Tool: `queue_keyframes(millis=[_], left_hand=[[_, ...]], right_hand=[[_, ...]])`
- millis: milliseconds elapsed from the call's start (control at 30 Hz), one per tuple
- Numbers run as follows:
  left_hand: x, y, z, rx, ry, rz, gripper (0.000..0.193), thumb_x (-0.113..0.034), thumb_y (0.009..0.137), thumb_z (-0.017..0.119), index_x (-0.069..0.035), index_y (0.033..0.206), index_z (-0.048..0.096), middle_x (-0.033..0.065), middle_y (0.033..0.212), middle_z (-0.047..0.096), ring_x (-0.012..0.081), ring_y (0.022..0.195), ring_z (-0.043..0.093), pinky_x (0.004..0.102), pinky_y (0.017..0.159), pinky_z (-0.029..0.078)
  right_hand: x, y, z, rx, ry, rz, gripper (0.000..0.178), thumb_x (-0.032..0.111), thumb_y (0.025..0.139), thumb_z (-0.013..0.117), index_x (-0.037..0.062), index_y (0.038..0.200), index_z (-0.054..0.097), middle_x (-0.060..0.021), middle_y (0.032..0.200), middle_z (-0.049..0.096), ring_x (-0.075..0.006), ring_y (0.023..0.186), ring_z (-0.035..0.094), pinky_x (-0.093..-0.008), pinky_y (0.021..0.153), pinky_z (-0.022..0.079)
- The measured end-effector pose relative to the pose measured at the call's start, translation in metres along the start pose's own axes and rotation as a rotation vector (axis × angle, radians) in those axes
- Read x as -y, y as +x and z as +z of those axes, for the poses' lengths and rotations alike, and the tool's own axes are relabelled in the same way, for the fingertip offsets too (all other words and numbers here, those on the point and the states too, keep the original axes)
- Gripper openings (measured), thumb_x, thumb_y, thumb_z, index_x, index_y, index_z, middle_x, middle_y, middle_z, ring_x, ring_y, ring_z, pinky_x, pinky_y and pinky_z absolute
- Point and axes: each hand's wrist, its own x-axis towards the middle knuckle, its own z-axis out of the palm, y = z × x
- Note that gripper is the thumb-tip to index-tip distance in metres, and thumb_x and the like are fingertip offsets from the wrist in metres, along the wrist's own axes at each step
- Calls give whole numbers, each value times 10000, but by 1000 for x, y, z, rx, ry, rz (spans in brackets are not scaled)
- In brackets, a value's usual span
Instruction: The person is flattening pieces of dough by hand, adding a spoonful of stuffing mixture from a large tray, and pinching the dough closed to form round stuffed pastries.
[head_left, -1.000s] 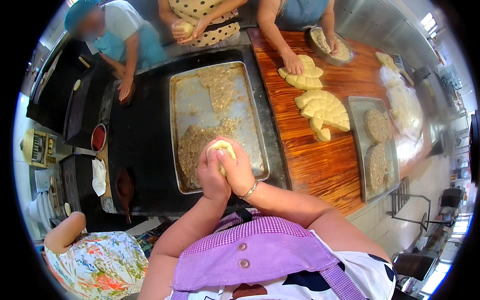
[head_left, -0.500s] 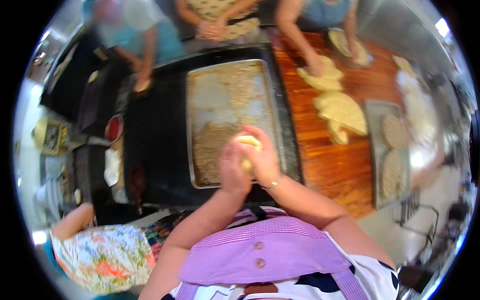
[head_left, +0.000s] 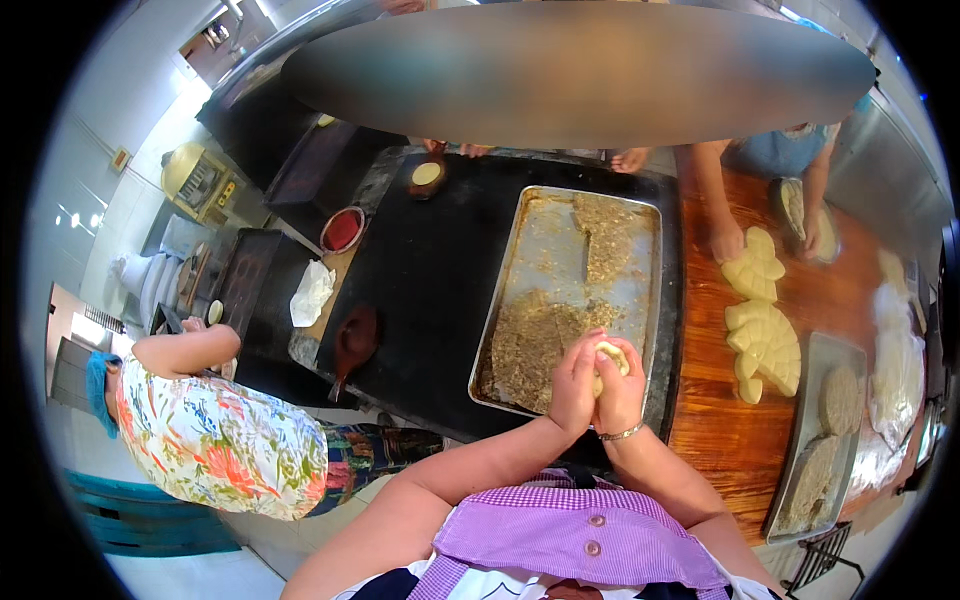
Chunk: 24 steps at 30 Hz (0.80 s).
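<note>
My left hand and my right hand are cupped together around a lump of pale dough. Some of the dough shows between the fingers and thumbs; the rest is hidden by my palms. Both hands hang over the near right part of a large metal tray. A crumbly brown filling lies thick at the tray's near left, with another patch at its far right. To the right, sliced-looking pieces of yellow dough rest on the wooden tabletop.
Left on the black table lies a brown wooden mould, near white crumpled paper and a red-filled bowl. A co-worker's hand touches dough. A smaller tray holds brown slabs. Another person stands left.
My view has swung left, so the tables sit farther right in the picture. Both hands stay closed around the dough. At the far left, a round dough piece now shows in a wooden mould.
</note>
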Motion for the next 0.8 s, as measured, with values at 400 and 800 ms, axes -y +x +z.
queue_keyframes(millis=[400,800], left_hand=[[-15,-8,0,-99,-98,-98,360,-268,1064,446,32,1070,646,128,1181,646,187,1062,610,312,958,478],[-49,11,-42,725,98,-370,1040,-48,704,866,-16,1517,219,85,1345,479,161,1219,489,312,997,462]], right_hand=[[-18,-16,-8,140,-340,-372,196,77,944,593,55,1137,567,-57,1080,616,-155,1014,577,-298,907,474],[35,-5,-56,539,-166,267,604,264,906,725,17,1374,434,-79,1208,567,-164,1053,584,-301,896,510]])
